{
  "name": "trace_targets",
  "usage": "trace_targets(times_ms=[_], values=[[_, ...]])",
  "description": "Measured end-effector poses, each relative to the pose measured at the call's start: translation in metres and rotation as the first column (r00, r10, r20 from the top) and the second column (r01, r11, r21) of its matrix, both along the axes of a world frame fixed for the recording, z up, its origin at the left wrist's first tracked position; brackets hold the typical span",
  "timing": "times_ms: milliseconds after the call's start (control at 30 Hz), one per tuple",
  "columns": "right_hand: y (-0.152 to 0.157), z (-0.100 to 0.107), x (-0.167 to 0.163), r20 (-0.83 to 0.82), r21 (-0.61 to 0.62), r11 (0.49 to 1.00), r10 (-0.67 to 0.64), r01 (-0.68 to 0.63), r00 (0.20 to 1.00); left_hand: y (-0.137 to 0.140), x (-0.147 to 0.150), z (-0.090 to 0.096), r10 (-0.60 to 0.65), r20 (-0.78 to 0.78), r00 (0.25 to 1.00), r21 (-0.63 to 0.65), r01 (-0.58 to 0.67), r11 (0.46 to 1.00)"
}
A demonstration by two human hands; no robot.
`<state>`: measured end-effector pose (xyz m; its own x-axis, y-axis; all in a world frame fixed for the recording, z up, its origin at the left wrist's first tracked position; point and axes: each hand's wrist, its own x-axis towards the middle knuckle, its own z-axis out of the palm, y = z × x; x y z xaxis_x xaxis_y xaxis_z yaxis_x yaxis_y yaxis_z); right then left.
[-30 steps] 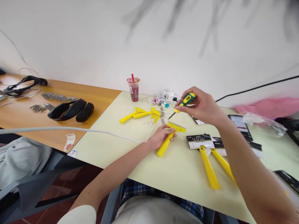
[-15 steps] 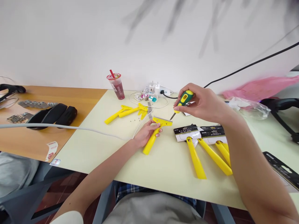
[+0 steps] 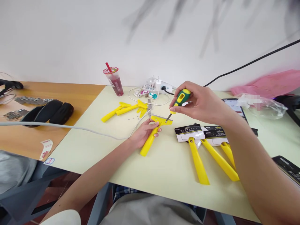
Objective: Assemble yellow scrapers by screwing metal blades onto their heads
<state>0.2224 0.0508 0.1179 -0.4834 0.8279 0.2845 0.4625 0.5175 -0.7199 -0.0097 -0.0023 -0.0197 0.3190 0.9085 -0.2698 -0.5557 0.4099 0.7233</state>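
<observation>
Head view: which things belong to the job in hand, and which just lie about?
Job: yellow scraper, in left hand; screwdriver, in right hand; probably small metal bits.
Apparently lying about: drink cup; phone; power strip.

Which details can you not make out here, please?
Head view: part of the held scraper, hidden by the left hand.
Head view: whether the screwdriver touches it; the tip is too small.
Head view: end of the rightmost yellow handle, behind the right forearm.
Head view: far-right black card, cut off by the right edge.

Seemingly a workshop; screwdriver (image 3: 182, 97) and scrapers (image 3: 149, 143) show it.
</observation>
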Motion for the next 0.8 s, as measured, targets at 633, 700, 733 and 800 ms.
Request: trace_targets(times_ms=[633, 700, 733, 800], values=[[0.0075, -0.009, -0.0005, 0.093, 0.027, 1.0, 0.008, -0.01, 0.996, -0.0005, -0.0014, -0.0018, -0.003, 0.015, 1.0, -0.014, 0.003, 1.0], [0.0076, -0.0087, -0.0004, 0.101, 0.028, 1.0, 0.004, -0.007, 0.995, -0.0004, -0.0018, -0.0026, -0.007, 0.016, 1.0, -0.008, 0.007, 1.0], [0.0074, -0.0084, -0.0006, 0.102, 0.026, 1.0, 0.005, -0.008, 0.995, -0.0005, -0.0018, -0.0028, -0.007, 0.016, 1.0, -0.006, 0.008, 1.0], [0.0066, -0.0077, -0.0014, 0.097, 0.021, 1.0, 0.008, -0.01, 0.995, -0.0005, -0.0016, -0.0024, -0.007, 0.016, 1.0, -0.004, 0.007, 1.0]])
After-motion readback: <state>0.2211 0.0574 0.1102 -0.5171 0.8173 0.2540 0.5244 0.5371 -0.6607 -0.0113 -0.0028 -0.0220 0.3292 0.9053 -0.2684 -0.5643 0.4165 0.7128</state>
